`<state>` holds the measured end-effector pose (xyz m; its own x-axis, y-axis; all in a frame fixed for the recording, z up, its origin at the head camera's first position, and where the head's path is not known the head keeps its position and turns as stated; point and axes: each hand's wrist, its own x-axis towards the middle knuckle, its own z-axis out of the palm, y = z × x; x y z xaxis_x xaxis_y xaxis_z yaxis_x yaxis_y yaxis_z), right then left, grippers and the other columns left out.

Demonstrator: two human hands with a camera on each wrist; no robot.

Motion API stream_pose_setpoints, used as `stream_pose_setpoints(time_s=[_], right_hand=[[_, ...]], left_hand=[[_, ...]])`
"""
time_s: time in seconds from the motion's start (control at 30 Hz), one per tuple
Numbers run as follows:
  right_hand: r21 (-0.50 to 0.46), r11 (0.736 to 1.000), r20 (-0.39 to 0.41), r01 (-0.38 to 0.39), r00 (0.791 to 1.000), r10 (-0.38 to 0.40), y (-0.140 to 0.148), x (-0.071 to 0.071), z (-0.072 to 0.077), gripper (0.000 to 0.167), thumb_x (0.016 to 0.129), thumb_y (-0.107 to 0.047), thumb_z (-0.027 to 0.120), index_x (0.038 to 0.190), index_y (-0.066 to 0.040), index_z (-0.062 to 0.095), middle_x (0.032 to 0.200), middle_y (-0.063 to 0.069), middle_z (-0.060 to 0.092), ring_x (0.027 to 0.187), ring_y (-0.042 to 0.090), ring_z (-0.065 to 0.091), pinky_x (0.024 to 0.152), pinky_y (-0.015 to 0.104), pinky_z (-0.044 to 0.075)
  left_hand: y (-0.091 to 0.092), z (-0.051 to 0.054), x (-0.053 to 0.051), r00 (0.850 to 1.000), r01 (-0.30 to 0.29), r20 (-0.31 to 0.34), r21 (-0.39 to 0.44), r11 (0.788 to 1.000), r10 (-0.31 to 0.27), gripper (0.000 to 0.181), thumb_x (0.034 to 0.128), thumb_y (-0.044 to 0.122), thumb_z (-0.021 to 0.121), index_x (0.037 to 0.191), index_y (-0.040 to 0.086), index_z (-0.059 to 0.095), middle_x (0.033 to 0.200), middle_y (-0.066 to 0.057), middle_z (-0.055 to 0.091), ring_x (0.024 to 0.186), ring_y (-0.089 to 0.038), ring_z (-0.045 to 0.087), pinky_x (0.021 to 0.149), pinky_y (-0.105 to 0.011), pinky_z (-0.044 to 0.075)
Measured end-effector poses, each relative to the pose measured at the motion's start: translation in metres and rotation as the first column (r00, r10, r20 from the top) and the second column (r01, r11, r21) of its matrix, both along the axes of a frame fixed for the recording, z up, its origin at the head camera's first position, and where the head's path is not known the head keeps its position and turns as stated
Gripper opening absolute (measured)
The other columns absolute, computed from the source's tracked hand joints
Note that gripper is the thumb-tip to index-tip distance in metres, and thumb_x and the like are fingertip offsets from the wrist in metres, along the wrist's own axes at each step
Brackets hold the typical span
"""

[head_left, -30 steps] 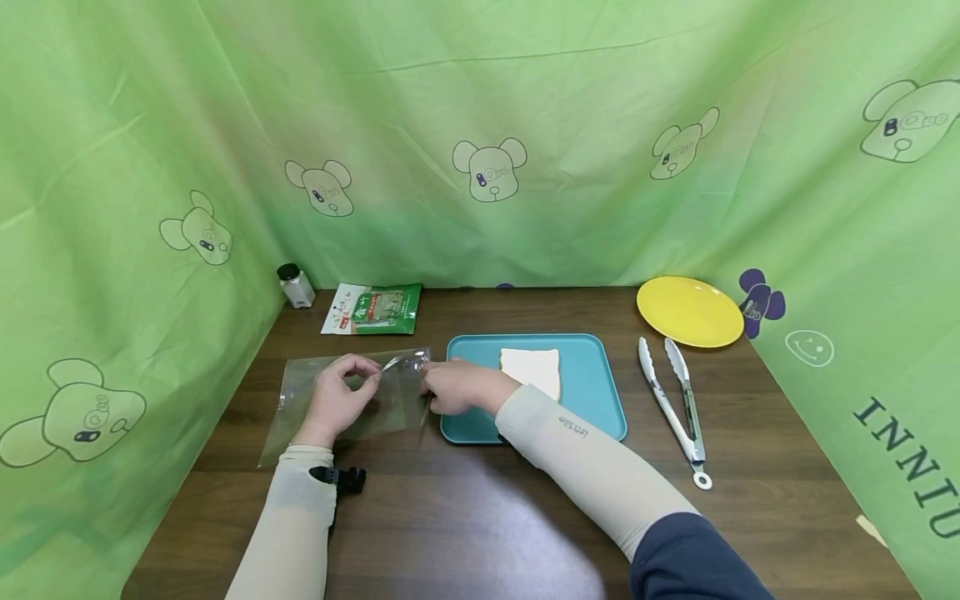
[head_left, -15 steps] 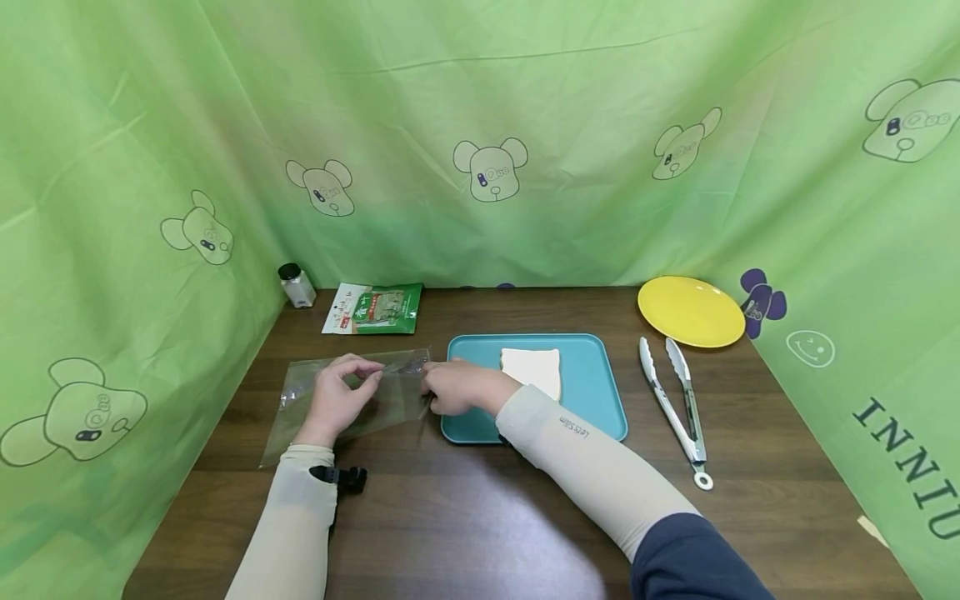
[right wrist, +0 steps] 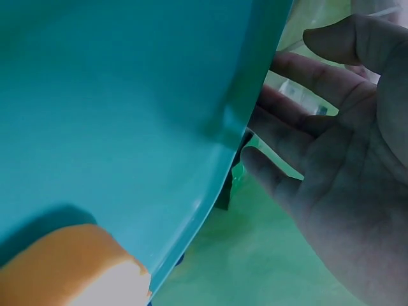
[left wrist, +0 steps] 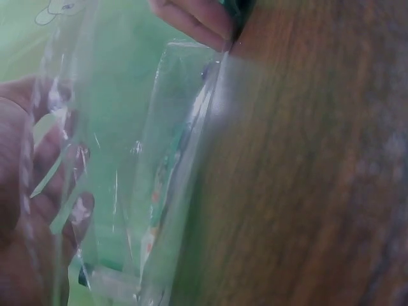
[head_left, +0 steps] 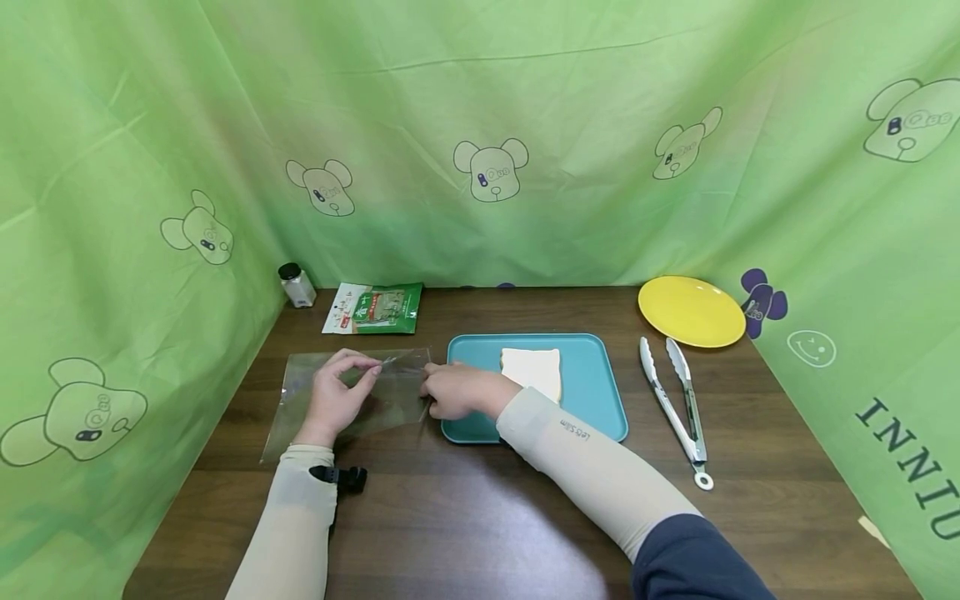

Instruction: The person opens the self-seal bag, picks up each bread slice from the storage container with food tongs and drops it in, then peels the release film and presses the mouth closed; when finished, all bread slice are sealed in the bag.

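A clear plastic bag (head_left: 401, 398) lies on the table left of the blue tray (head_left: 588, 375). My left hand (head_left: 336, 402) pinches its upper film between thumb and fingers, lifting it slightly. At the bag's right edge, my right hand (head_left: 459, 390) grips the film beside the tray's left rim. The left wrist view has the raised clear film (left wrist: 115, 159) in front of my left hand (left wrist: 38, 204), with fingers of my right hand (left wrist: 197, 22) at its edge. In the right wrist view, my right hand (right wrist: 344, 127) is beside the tray (right wrist: 127, 115).
A slice of bread (head_left: 532, 372) lies on the tray. Metal tongs (head_left: 675, 408) and a yellow plate (head_left: 692, 312) are at the right. At the back left stand a black-capped jar (head_left: 297, 287) and a green-and-white packet (head_left: 375, 309). Green cloth surrounds the table.
The film between my hands has shifted slightly, and its glints and folds differ. Both hands have stayed nearly in place.
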<state>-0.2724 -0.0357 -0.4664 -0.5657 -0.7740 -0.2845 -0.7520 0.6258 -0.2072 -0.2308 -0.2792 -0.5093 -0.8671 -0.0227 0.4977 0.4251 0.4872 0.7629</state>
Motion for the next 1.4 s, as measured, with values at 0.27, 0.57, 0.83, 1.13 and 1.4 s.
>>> stream_pose_setpoints(time_s=[0.27, 0.57, 0.83, 1.13, 1.4], right_hand=[[-0.076, 0.997, -0.023, -0.007, 1.000, 0.005, 0.008, -0.002, 0.003, 0.043, 0.100, -0.019, 0.062, 0.143, -0.014, 0.066, 0.143, 0.008, 0.056, 0.129, 0.021, 0.056, 0.114, 0.042, 0.042], [-0.174, 0.984, -0.034, 0.032, 0.999, -0.038, 0.032, -0.005, 0.012, 0.050, 0.101, -0.020, 0.062, 0.149, -0.011, 0.059, 0.152, 0.010, 0.051, 0.141, 0.026, 0.048, 0.119, 0.047, 0.035], [-0.237, 0.971, -0.116, 0.045, 0.990, -0.074, 0.058, -0.006, 0.017, 0.048, 0.103, -0.029, 0.065, 0.148, -0.011, 0.060, 0.152, 0.011, 0.051, 0.141, 0.026, 0.048, 0.117, 0.049, 0.037], [-0.290, 0.952, -0.120, 0.099, 0.983, -0.139, 0.087, -0.001, 0.026, 0.051, 0.104, -0.034, 0.065, 0.149, -0.011, 0.059, 0.154, 0.010, 0.049, 0.145, 0.028, 0.043, 0.123, 0.052, 0.026], [-0.377, 0.911, -0.147, 0.165, 0.961, -0.234, 0.114, 0.007, 0.028, 0.048, 0.103, -0.032, 0.068, 0.146, -0.012, 0.062, 0.153, 0.010, 0.050, 0.144, 0.030, 0.044, 0.124, 0.053, 0.023]], left_hand=[[-0.004, -0.004, -0.002, 1.000, 0.009, 0.028, -0.020, 1.000, -0.008, 0.008, 0.0954, 0.014, 0.080, 0.102, 0.016, 0.082, 0.102, 0.001, 0.069, 0.099, -0.014, 0.063, 0.092, -0.053, 0.049], [-0.006, -0.005, -0.001, 0.998, 0.005, 0.060, -0.018, 1.000, -0.004, 0.007, 0.0967, 0.019, 0.079, 0.103, 0.018, 0.082, 0.103, 0.004, 0.069, 0.099, -0.015, 0.064, 0.095, -0.057, 0.049], [-0.005, -0.005, -0.001, 0.998, -0.004, 0.062, -0.027, 1.000, 0.006, 0.008, 0.0967, 0.018, 0.079, 0.104, 0.018, 0.082, 0.103, 0.004, 0.069, 0.099, -0.015, 0.064, 0.095, -0.056, 0.049], [-0.005, -0.003, 0.000, 0.999, -0.007, 0.049, -0.022, 1.000, 0.008, 0.008, 0.0970, 0.018, 0.079, 0.104, 0.016, 0.082, 0.104, 0.002, 0.069, 0.099, -0.015, 0.064, 0.095, -0.058, 0.048], [-0.005, -0.004, -0.001, 0.999, -0.001, 0.049, -0.017, 1.000, 0.002, 0.008, 0.0970, 0.017, 0.079, 0.105, 0.016, 0.081, 0.103, 0.003, 0.069, 0.099, -0.015, 0.064, 0.095, -0.058, 0.048]])
